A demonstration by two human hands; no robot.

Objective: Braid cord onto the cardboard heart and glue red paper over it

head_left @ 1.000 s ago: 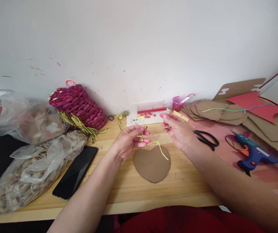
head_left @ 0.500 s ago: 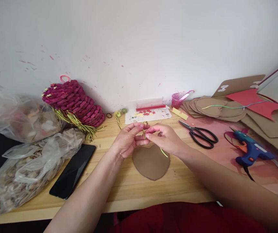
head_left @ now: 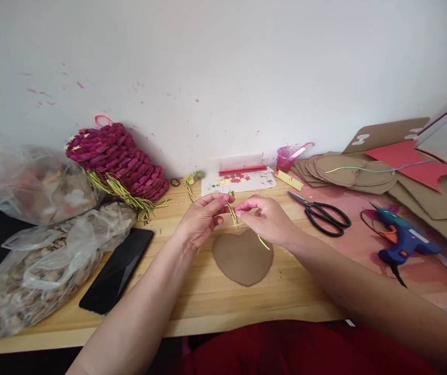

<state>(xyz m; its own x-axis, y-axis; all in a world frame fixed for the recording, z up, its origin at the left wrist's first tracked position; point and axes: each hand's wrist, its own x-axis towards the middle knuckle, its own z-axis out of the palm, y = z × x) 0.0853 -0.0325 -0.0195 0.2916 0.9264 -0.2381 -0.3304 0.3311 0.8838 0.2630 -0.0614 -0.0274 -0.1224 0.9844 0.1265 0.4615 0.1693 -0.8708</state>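
One brown cardboard heart [head_left: 242, 263] lies flat on the tabletop [head_left: 285, 299] nearest the person, a black phone [head_left: 117, 271] to its left beyond the forearm. Above the heart's notched edge, the left hand [head_left: 203, 219] pinches the upper part of some yellow-green cord [head_left: 233, 213]; the right hand [head_left: 264, 219] pinches it lower down, one loose end hanging over the heart. Farther off, black scissors [head_left: 322, 214] lie open at right, then a white sheet [head_left: 207, 186] bearing small stars [head_left: 239, 178].

Wooden surface [head_left: 281, 294], pink at right, carries, left to right: 1 bag [head_left: 63, 265], 1 phone [head_left: 116, 271], 1 heart [head_left: 242, 260], 1 sheet [head_left: 258, 184] at rear, 1 cup [head_left: 285, 160], 1 pair of scissors [head_left: 315, 211], 1 glue gun [head_left: 406, 242].
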